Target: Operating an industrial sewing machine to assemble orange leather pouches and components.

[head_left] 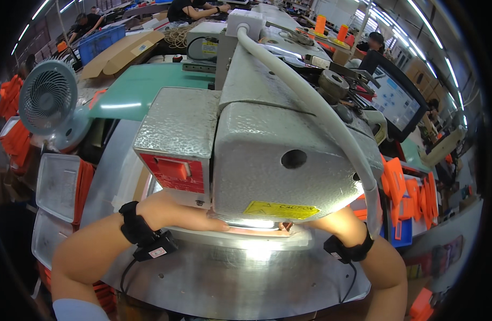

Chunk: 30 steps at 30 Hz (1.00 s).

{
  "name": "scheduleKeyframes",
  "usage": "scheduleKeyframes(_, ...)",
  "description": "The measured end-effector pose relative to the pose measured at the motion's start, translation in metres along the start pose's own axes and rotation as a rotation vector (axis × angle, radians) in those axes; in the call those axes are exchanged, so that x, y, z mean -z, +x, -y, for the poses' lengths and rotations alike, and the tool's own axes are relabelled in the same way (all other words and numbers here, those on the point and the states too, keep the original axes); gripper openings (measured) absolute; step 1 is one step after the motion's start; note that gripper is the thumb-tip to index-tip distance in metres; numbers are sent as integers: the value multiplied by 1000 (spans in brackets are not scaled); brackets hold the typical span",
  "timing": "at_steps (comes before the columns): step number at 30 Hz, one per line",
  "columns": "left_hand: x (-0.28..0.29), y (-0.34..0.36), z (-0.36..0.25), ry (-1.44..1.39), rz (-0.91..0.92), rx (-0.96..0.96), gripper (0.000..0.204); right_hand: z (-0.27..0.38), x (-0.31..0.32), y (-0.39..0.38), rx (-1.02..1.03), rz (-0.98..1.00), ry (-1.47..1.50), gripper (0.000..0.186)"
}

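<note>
Both hands reach in under the grey head of an industrial sewing machine [256,144], whose lamp lights the work area. My left hand [195,218] lies beneath the switch box, with one digit stretched toward the middle; its other fingers are hidden. From the other side comes my right hand [287,227]; only fingertips show below the machine head, and the rest of it is covered. Between the hands a pale pinkish strip [254,231] lies along the front of the lit spot. Whether either hand grips it, I cannot tell. Black straps with small boxes sit on both wrists.
A polished metal table [224,278] spreads before me. The switch box [176,142] and a thick white hose [315,101] flank the machine head. At left stand a fan [48,99] and trays [57,179] with orange pieces; at right, more orange pieces [398,184] and a monitor [393,96].
</note>
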<state>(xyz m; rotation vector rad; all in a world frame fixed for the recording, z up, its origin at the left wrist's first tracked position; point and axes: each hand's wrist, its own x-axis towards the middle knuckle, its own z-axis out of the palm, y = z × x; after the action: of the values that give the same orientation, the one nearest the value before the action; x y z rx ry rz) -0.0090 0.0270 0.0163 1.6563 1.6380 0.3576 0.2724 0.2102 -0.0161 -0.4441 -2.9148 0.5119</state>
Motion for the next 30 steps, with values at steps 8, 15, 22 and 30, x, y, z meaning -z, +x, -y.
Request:
scheduleKeyframes(8, -24, 17, 14, -351, 61, -66, 74, 11, 24, 5, -37, 148, 89, 73)
scheduleKeyframes(15, -30, 32, 7, -231, 188, 9, 82, 9, 21, 4, 76, 26, 102, 98)
scheduleKeyframes(22, -39, 33, 19, -32, 40, -6, 82, 12, 28, 17, -49, 146, 155, 119)
scheduleKeyframes(30, -37, 26, 9, 245, -139, -155, 93, 18, 32, 11, 30, 196, -144, 77)
